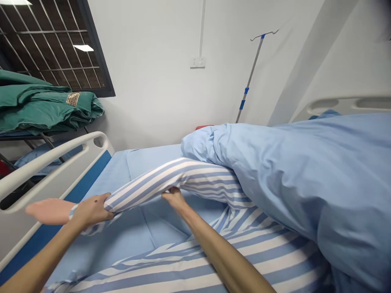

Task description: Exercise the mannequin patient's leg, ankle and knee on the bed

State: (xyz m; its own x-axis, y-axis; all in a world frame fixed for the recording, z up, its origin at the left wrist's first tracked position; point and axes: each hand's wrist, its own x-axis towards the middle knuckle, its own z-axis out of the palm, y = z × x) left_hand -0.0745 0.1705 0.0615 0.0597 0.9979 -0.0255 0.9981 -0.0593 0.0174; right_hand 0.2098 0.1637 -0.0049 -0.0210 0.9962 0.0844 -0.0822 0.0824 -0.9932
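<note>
A leg in a blue-and-white striped trouser leg (152, 181) is bent at the knee and raised off the bed. Its smooth pink foot (51, 211), which looks like a manikin's, sticks out at the left. My left hand (93, 211) is closed around the lower leg just above the ankle. Under the knee, my right hand (175, 198) grips from below, with its fingertips partly hidden behind the cloth. The other striped trouser leg (171, 268) lies along the near side of the bed. A light blue quilt (293, 171) covers the upper body at the right.
The bed has a light blue sheet (122, 240) and a cream footboard (91, 142) at the left. Folded green cloth (45, 106) lies on a rack beneath the barred window (51, 44). An IV pole (252, 75) stands against the far wall, near a socket (198, 62).
</note>
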